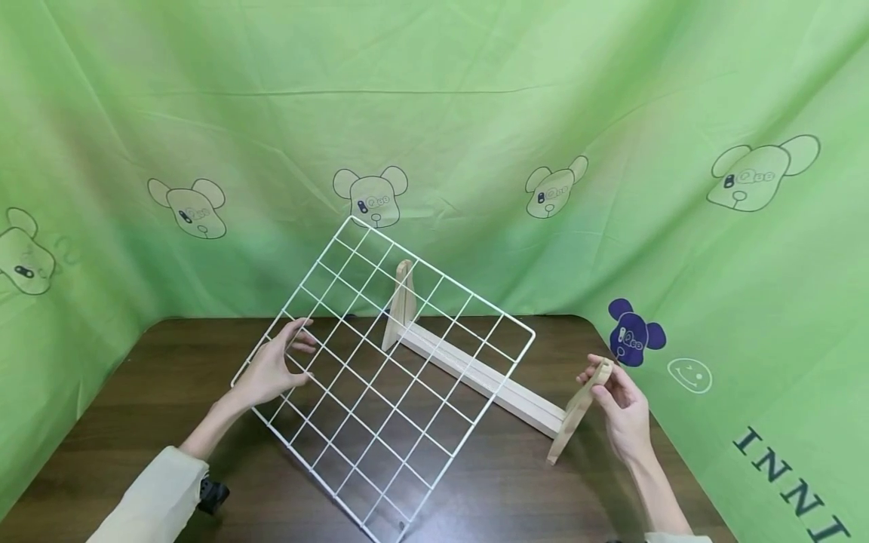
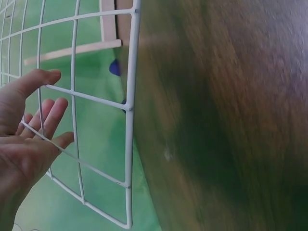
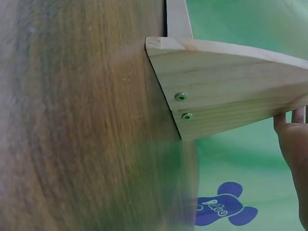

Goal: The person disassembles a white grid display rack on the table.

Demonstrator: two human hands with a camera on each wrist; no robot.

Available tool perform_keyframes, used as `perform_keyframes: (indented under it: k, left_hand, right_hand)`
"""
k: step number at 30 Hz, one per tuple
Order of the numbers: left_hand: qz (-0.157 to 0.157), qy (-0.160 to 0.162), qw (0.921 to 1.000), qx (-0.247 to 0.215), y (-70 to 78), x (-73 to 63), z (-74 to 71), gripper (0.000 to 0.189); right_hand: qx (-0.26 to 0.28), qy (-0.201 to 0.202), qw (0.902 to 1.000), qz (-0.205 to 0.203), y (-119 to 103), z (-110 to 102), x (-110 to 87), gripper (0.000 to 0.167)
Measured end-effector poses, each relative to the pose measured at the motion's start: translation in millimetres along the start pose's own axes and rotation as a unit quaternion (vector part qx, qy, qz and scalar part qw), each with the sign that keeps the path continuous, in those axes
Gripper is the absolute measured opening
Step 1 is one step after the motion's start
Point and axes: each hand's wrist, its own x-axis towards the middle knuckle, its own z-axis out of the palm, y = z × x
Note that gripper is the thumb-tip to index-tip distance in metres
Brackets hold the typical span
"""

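A white wire grid panel (image 1: 387, 407) stands tilted in front of me, its lower corner near the table's front edge. My left hand (image 1: 271, 366) holds it near the left edge, thumb and fingers curved at the wires; in the left wrist view, wires cross in front of the fingers (image 2: 55, 113). Behind the panel, a wooden stand (image 1: 523, 403) has a long bar joining two curved end pieces. My right hand (image 1: 624, 415) grips the top of the near end piece (image 1: 573, 422), whose outer face shows two screws (image 3: 181, 96) in the right wrist view.
A dark brown wooden table (image 1: 170, 392) lies under everything. Green cloth (image 1: 434, 113) printed with bear heads hangs behind it and along both sides. The far end piece (image 1: 400, 309) of the stand rises near the table's back edge, partly behind the grid.
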Motion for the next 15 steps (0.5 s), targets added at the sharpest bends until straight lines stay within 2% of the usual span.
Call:
perform_keyframes:
  k: [4, 11, 15]
  left_hand:
    - [-0.005, -0.017, 0.9998, 0.003, -5.9, 0.8, -2.4, 0.092]
    - [-0.002, -0.039, 0.9992, -0.005, -11.4, 5.2, -5.9, 0.089]
    - [-0.001, -0.063, 0.9979, -0.010, -13.6, 8.2, -8.3, 0.087]
  right_hand:
    - [0.007, -0.020, 0.9998, -0.002, -4.1, -1.3, -1.4, 0.036]
    - [-0.002, -0.012, 0.9999, -0.007, -8.3, -1.9, -7.3, 0.034]
    - [-0.014, -0.015, 0.9998, -0.002, -13.1, -1.7, -11.4, 0.035]
